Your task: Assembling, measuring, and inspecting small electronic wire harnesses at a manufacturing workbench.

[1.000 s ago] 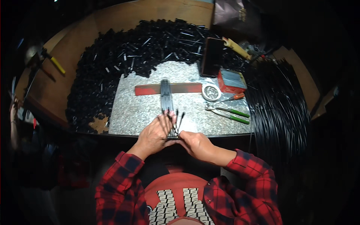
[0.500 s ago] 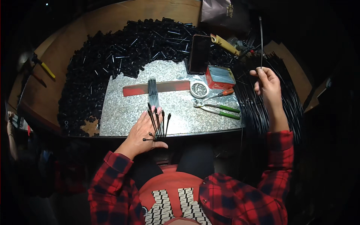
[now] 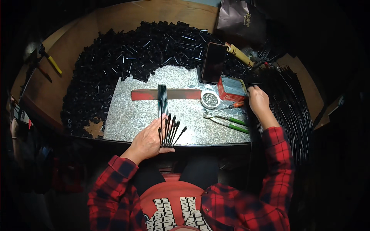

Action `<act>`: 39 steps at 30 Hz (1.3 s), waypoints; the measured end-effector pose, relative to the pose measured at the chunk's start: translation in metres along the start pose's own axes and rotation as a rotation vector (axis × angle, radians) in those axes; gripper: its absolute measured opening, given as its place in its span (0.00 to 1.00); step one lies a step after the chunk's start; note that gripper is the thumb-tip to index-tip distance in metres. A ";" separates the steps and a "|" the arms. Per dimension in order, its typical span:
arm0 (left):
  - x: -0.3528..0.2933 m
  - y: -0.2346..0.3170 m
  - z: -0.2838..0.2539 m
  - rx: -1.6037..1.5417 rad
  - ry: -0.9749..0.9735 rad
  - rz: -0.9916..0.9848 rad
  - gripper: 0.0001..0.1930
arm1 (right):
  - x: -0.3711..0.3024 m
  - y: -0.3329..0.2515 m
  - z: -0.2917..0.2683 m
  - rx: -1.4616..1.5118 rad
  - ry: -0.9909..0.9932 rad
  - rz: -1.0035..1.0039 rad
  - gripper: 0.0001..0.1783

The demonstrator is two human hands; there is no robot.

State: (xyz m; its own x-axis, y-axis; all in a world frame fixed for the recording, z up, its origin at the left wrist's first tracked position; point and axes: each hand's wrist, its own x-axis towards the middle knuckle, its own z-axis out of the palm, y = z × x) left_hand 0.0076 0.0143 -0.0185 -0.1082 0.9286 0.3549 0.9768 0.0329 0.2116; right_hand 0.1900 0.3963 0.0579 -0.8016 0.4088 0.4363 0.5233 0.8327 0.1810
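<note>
The bundle of slim black rods (image 3: 162,104) looks smooth, with a satin sheen. The flat, speckled grey surface (image 3: 185,133) resembles polished stone. The long green-handled pliers (image 3: 238,128) pair bare, shiny metal with smooth, plastic-looking handles. The curved brown wall (image 3: 50,92) looks like wood; the red-and-navy plaid sleeves (image 3: 276,165) are matt cloth.

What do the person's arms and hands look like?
The left hand and right hand wear no gloves. The left sleeve and right sleeve are long, in a red and dark plaid with big squares, and both end short of the hands.
</note>
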 end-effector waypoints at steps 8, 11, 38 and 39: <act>0.006 0.005 -0.013 0.086 -0.047 -0.063 0.46 | 0.048 -0.005 0.035 0.059 -0.135 -0.207 0.04; 0.006 0.002 -0.011 0.036 -0.049 -0.055 0.46 | 0.048 -0.004 0.037 -0.023 -0.292 -0.135 0.04; 0.008 0.005 -0.007 0.082 -0.138 -0.118 0.50 | 0.067 -0.184 0.047 0.327 0.141 -0.604 0.12; 0.009 0.005 -0.007 0.068 -0.124 -0.115 0.50 | 0.068 -0.184 0.047 0.318 0.140 -0.605 0.12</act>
State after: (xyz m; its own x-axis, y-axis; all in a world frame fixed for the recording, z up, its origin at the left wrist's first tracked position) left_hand 0.0105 0.0199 -0.0079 -0.2006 0.9556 0.2160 0.9700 0.1628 0.1808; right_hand 0.0261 0.2886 0.0125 -0.8694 -0.1952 0.4539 -0.1301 0.9767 0.1708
